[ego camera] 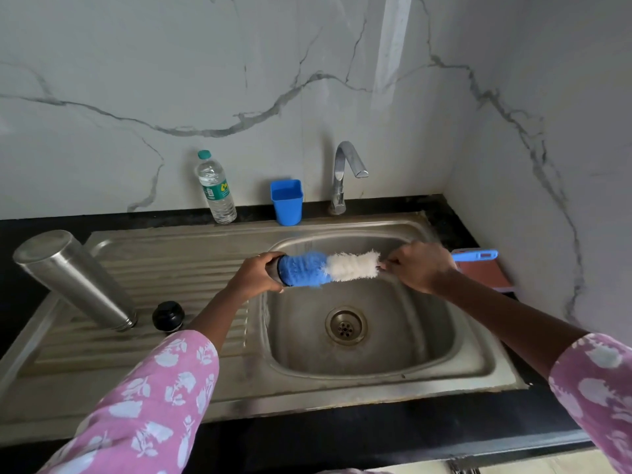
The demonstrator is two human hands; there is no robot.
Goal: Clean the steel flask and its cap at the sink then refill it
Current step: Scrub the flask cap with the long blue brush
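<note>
The steel flask stands mouth-down and tilted on the drainboard at the left. A black stopper sits beside its mouth. Over the sink basin, my left hand grips a small steel cap, mostly hidden by my fingers. The blue end of a blue-and-white bottle brush is pushed into the cap. My right hand holds the brush where the white bristles meet its blue handle, which sticks out to the right. The brush lies level between both hands.
A chrome tap stands behind the basin with no water running. A blue plastic cup and a clear water bottle stand against the marble wall. A flat reddish-brown object lies on the black counter at the right.
</note>
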